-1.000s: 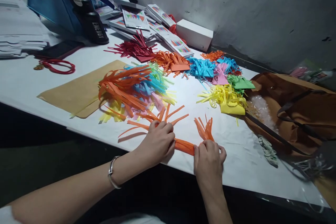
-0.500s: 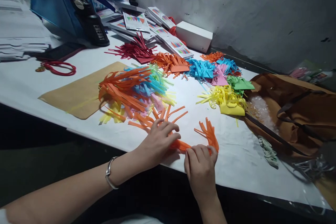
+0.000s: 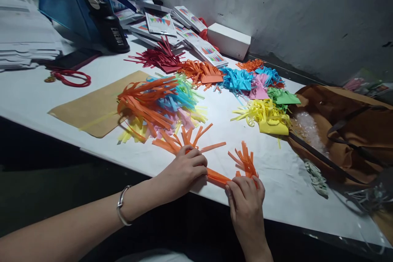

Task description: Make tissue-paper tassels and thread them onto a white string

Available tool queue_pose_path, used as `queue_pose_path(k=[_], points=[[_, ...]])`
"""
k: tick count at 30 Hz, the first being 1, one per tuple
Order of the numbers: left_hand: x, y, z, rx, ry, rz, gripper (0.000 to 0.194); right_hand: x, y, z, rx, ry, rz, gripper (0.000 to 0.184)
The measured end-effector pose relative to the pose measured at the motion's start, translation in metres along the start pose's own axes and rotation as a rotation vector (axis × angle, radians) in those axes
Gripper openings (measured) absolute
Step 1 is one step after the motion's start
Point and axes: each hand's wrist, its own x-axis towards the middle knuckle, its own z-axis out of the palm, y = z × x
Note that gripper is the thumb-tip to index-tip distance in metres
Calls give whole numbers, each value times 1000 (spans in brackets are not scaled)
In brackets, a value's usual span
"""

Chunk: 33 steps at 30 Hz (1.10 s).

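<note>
Gripping orange strips (image 3: pixel 217 177), fingers (image 3: pixel 196 160) curled

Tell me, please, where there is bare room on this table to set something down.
A broad bare patch lies right of the right hand, bordered by the yellow bundle and brown bag; a smaller one separates that bundle from the multicoloured pile. The back is crowded with printed packs and a white box.

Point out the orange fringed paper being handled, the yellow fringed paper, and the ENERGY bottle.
Orange fringed paper (image 3: pixel 217 177): head view, on its bunched middle stretch.
Yellow fringed paper (image 3: pixel 265 114): head view, on its looped strips.
ENERGY bottle (image 3: pixel 109 32): head view, on its black body.
</note>
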Motion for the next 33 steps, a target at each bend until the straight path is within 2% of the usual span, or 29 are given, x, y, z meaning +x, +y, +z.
queue_pose_path(k=[5,10,12,14,17,19,24,27,30,33], points=[[11,9,0,157,-69,-112,17,4,-9,4,-121,61,120,18],[23,10,-1,249,-145,-157,16,11,-14,7,-297,37,219,18],[23,10,-1,236,-144,-163,13,13,-16,7,-298,73,195,14],[22,8,1,202,-114,-139,10,14,-18,8,-216,90,112,15],[17,4,4,138,-82,-28,12,15,-21,11,-59,13,1,15],[15,0,4,105,-84,41,11,15,-22,13,-30,-32,5,15],[12,-3,-1,91,-92,155,10,19,-21,17,20,-46,48,14],[13,-2,-1,51,-59,141,12,21,-23,19,17,-74,30,14],[13,-1,2,-28,-17,47,12,20,-23,19,-3,-108,19,16],[13,-1,4,-127,-1,-36,11,16,-18,15,21,-77,37,18]])
